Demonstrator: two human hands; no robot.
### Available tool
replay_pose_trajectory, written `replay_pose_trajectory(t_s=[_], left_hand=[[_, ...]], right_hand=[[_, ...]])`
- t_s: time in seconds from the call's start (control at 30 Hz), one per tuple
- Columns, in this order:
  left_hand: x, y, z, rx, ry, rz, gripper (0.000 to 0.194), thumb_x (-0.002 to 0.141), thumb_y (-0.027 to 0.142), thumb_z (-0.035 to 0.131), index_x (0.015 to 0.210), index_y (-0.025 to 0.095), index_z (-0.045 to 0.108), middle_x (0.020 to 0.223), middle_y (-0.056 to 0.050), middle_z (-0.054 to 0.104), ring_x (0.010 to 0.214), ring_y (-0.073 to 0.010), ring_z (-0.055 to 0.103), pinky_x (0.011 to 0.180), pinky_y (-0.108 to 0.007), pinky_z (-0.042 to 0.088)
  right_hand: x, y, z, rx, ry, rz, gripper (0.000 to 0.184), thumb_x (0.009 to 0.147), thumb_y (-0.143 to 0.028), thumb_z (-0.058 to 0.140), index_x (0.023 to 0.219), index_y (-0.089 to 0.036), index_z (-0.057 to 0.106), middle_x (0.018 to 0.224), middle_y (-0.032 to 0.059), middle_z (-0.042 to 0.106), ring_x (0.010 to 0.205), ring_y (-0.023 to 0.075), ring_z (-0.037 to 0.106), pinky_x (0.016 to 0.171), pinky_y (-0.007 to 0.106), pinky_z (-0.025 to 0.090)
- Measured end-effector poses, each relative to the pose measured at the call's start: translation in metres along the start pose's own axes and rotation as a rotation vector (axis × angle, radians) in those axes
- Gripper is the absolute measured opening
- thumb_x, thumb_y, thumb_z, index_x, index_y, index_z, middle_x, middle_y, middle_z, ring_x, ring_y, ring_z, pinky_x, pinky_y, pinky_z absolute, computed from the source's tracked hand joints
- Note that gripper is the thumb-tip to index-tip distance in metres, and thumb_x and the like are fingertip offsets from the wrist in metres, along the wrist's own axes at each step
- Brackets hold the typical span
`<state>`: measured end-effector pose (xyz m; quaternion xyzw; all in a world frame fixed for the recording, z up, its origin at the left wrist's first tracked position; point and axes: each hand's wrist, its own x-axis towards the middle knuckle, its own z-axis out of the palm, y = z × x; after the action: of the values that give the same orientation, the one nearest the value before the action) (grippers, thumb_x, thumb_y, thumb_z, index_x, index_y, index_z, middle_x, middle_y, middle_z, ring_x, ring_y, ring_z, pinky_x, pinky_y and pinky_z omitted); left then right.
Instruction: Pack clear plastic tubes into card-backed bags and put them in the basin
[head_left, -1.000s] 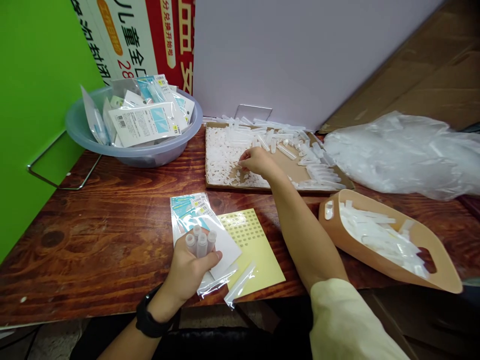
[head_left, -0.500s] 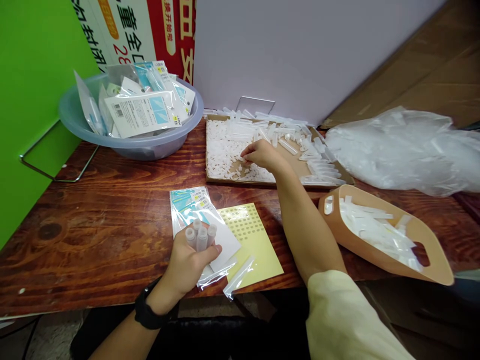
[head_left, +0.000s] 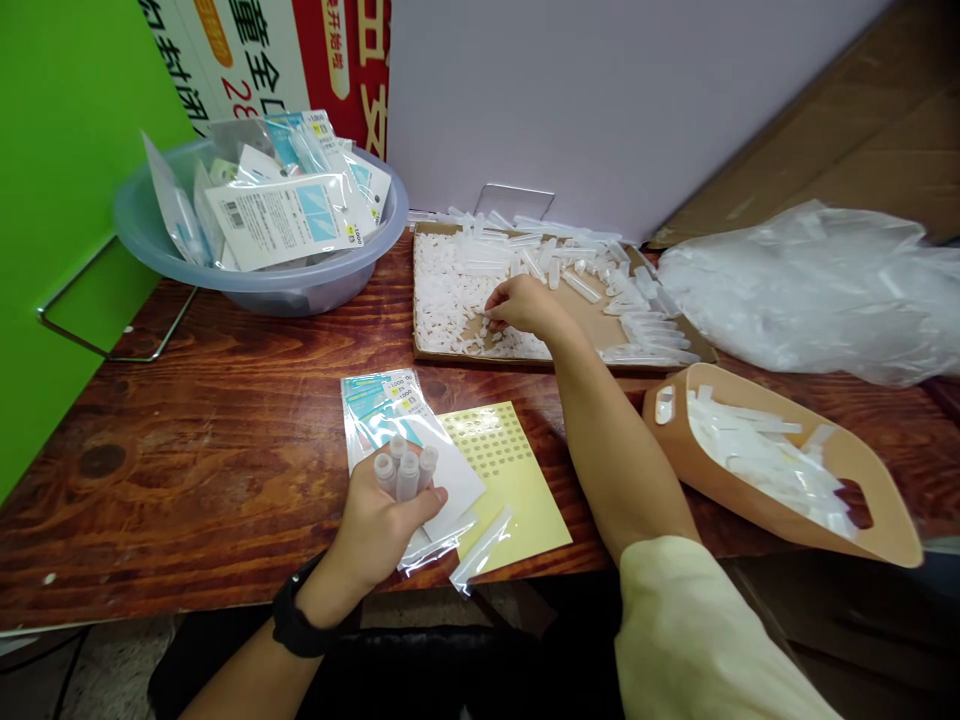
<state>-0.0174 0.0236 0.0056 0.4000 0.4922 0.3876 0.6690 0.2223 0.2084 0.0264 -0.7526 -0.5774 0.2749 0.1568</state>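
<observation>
Several translucent plastic tubes (head_left: 407,476) stand upright, bunched in my left hand (head_left: 379,525), their round open ends facing up. That hand is closed around them above a stack of printed clear packets (head_left: 442,460). Farther off, my right hand (head_left: 523,307) reaches into a shallow cardboard tray (head_left: 551,352), fingertips pinched among small white pieces (head_left: 442,295). Whether a piece is between those fingers is too small to make out. More clear tubes (head_left: 645,325) lie along the tray's back and right side. A yellow sticker sheet (head_left: 525,500) lies partly under the packets.
A bluish plastic basin (head_left: 300,290) full of packaged goods stands at the back left. At right, a tan bin (head_left: 757,510) holds white strips, with a large clear plastic bag (head_left: 817,295) behind it. A narrow clear sleeve (head_left: 482,550) lies at the table's front edge.
The view has shifted slightly. My right hand stays at the small white pieces in the tray, and my left hand keeps its hold on the tubes.
</observation>
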Motion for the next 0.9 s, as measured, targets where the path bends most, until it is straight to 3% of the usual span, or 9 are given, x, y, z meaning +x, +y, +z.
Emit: replay_pose_trajectory(t_s=[0.27, 0.67, 0.9], left_hand=[[0.000, 0.000, 0.000, 0.006, -0.006, 0.003, 0.025, 0.057, 0.022, 0.072, 0.067, 0.015, 0.050, 0.061, 0.003, 0.051, 0.056, -0.0087, 0.046, 0.055, -0.021, 0.039], [-0.001, -0.001, -0.001, 0.056, -0.012, 0.025, 0.024, 0.059, 0.023, 0.071, 0.068, 0.015, 0.051, 0.060, 0.003, 0.051, 0.055, -0.0087, 0.046, 0.054, -0.021, 0.040], [-0.003, 0.001, -0.001, 0.086, 0.016, 0.030, 0.023, 0.058, 0.025, 0.072, 0.067, 0.015, 0.053, 0.061, 0.002, 0.052, 0.057, -0.0096, 0.048, 0.055, -0.022, 0.042]], right_hand=[[-0.008, -0.006, -0.005, -0.045, -0.060, 0.019, 0.012, 0.076, -0.001, 0.063, 0.070, -0.011, 0.063, 0.061, 0.0055, 0.065, 0.057, 0.0133, 0.063, 0.052, 0.019, 0.049], [-0.034, -0.034, -0.012, -0.392, -0.151, -0.051, 0.014, 0.074, -0.002, 0.062, 0.073, -0.015, 0.066, 0.072, 0.0041, 0.070, 0.071, 0.0173, 0.064, 0.061, 0.023, 0.046], [-0.030, -0.028, -0.008, -0.469, -0.206, -0.141, 0.015, 0.070, -0.001, 0.064, 0.072, -0.016, 0.068, 0.074, 0.0049, 0.069, 0.070, 0.0182, 0.063, 0.059, 0.024, 0.044]])
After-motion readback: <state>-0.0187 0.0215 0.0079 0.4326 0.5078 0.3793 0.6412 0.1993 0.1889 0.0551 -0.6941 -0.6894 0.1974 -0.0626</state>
